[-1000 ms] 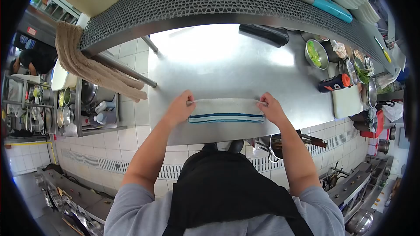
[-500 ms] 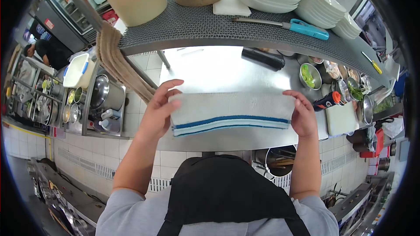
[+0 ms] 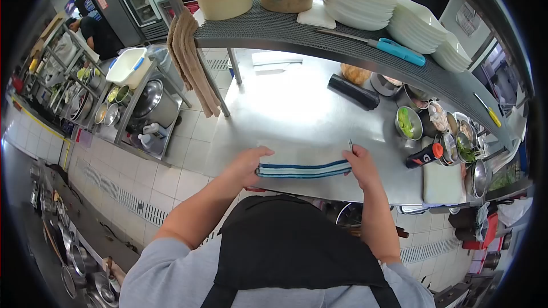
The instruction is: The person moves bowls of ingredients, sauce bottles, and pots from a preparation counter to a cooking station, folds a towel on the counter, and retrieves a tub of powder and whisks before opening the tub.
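Note:
A folded pale cloth (image 3: 305,157) with dark and light blue stripes along its near edge stretches between both hands, over the near part of the steel table (image 3: 251,111). My left hand (image 3: 251,165) grips its left end. At the opposite end, my right hand (image 3: 361,165) pinches the cloth between thumb and fingers. The striped edge faces me and curves slightly.
A mesh shelf (image 3: 285,25) with tubs, stacked white plates (image 3: 357,3) and a blue-handled lighter (image 3: 399,50) spans the far side. Bowls, a dark bottle (image 3: 424,155) and a white board (image 3: 443,183) sit right. Brown towels (image 3: 191,63) hang left. A person (image 3: 94,34) is far left.
The cloth was raised toward me, then moved lower and farther away, looking smaller now. Both hands moved with it and closed more on its ends. The view has turned left.

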Demonstrator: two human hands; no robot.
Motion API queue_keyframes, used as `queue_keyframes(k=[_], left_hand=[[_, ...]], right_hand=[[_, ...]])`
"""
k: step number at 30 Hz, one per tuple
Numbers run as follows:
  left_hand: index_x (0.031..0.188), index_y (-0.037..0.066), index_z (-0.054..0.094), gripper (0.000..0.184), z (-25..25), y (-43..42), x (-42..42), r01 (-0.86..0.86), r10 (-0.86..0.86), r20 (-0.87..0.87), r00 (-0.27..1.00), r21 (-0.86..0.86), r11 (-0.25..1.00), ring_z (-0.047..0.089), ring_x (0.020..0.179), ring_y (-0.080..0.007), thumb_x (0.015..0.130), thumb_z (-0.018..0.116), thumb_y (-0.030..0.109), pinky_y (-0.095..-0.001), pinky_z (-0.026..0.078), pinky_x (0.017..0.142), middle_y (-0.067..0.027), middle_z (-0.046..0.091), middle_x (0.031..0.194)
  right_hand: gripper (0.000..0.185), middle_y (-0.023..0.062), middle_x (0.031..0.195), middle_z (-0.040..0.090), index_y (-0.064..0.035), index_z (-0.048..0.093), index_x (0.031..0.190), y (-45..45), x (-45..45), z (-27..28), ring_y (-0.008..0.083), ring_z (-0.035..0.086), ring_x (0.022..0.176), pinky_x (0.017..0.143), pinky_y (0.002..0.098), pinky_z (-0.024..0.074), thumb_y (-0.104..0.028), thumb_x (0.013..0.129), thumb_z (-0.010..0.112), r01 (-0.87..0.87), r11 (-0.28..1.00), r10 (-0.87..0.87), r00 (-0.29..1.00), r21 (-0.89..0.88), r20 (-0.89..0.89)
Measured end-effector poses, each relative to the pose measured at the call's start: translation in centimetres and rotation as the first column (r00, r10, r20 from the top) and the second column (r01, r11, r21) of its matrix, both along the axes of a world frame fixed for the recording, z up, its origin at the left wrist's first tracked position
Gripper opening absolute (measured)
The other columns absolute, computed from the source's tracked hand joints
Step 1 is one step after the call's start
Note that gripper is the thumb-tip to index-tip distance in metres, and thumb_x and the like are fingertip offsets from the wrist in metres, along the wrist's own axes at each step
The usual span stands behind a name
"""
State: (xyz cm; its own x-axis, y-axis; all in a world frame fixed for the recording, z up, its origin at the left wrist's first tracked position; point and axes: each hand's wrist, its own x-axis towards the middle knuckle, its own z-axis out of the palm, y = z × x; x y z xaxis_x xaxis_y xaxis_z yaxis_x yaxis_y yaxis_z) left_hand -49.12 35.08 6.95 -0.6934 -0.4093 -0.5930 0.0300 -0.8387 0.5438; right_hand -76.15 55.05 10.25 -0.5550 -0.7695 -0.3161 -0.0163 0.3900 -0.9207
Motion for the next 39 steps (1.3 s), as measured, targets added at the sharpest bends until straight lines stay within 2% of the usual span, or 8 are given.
queue_keyframes(k=[5,11,17,22,24,27,32,39], left_hand=[[0.119,-0.005,0.057,0.041,3.1,5.9,-4.7,-0.065,0.061,-0.034,0.998,-0.123,0.990,0.066,0.087,-0.0251,0.097,0.065,0.029,-0.0408,0.057,0.078,-0.0137,0.063,0.106],[0.111,0.007,0.063,0.035,4.8,10.5,-4.4,0.078,-0.103,-0.248,0.963,-0.106,0.991,0.066,0.095,-0.0180,0.100,0.060,0.040,-0.0371,0.057,0.080,-0.0098,0.067,0.106],[0.119,0.005,0.059,0.040,5.8,12.7,-0.8,-0.067,0.041,-0.158,0.987,-0.162,0.984,0.067,0.100,-0.0219,0.097,0.061,0.039,-0.0377,0.055,0.085,-0.0116,0.067,0.112],[0.136,0.000,0.052,0.050,9.1,15.2,2.9,-0.202,0.164,-0.434,0.886,-0.041,0.979,0.065,0.115,-0.0295,0.092,0.055,0.024,-0.0426,0.050,0.102,-0.0150,0.065,0.127],[0.135,-0.001,0.053,0.050,8.8,16.2,4.7,-0.211,0.178,-0.489,0.854,-0.013,0.977,0.065,0.115,-0.0289,0.092,0.055,0.023,-0.0419,0.050,0.102,-0.0147,0.065,0.127],[0.138,0.000,0.052,0.053,5.8,17.0,7.4,-0.200,0.164,-0.440,0.883,-0.036,0.979,0.065,0.114,-0.0302,0.091,0.056,0.026,-0.0435,0.047,0.105,-0.0145,0.064,0.131],[0.135,0.002,0.055,0.044,2.2,19.1,13.3,-0.324,0.305,-0.274,0.912,-0.027,0.946,0.065,0.112,-0.0234,0.094,0.061,0.016,-0.0376,0.051,0.099,-0.0118,0.065,0.127],[0.149,0.008,0.041,0.060,0.2,20.0,26.2,-0.665,0.636,-0.213,0.742,-0.120,0.737,0.062,0.115,-0.0213,0.092,0.060,-0.001,-0.0340,0.052,0.096,-0.0129,0.057,0.133]], right_hand=[[0.029,0.0224,0.089,0.064,0.0034,0.058,0.087,-1.6,6.5,6.5,0.0427,0.064,0.081,0.072,0.0490,0.0522,-0.025,0.091,0.059,-0.239,0.967,0.094,0.670,-0.094,-0.737],[0.033,0.0241,0.118,0.058,0.0046,0.058,0.115,-0.1,12.8,5.5,0.0427,0.064,0.095,0.082,0.0493,0.0533,-0.016,0.089,0.059,-0.374,0.923,0.179,0.624,-0.089,-0.761],[0.039,0.0223,0.113,0.062,0.0045,0.058,0.124,4.6,12.3,6.2,0.0380,0.065,0.089,0.081,0.0411,0.0530,-0.009,0.088,0.064,-0.623,0.657,0.271,0.720,-0.424,-0.639],[0.023,0.0041,0.093,0.068,-0.0002,0.065,0.113,7.3,7.8,3.9,0.0157,0.064,0.086,0.076,0.0333,0.0504,-0.016,0.097,0.065,-0.134,0.894,-0.024,0.939,-0.428,-0.344],[0.024,0.0035,0.099,0.068,-0.0012,0.066,0.112,6.4,7.8,3.5,0.0141,0.064,0.082,0.074,0.0325,0.0513,-0.022,0.098,0.064,-0.033,0.854,0.286,0.864,-0.519,0.415],[0.032,0.0106,0.104,0.069,0.0031,0.065,0.111,6.3,12.5,4.6,0.0170,0.064,0.092,0.079,0.0333,0.0526,-0.026,0.097,0.068,-0.161,0.953,0.280,0.789,-0.257,0.546],[0.028,0.0064,0.085,0.070,0.0037,0.065,0.107,2.8,19.0,2.8,0.0116,0.063,0.071,0.060,0.0297,0.0510,-0.023,0.098,0.065,-0.487,0.860,0.499,0.866,-0.151,0.046],[0.029,0.0103,0.090,0.070,0.0009,0.062,0.113,-2.6,29.6,1.6,0.0193,0.069,0.071,0.056,0.0337,0.0574,-0.025,0.100,0.061,-0.698,0.712,0.691,0.678,-0.075,0.250]])
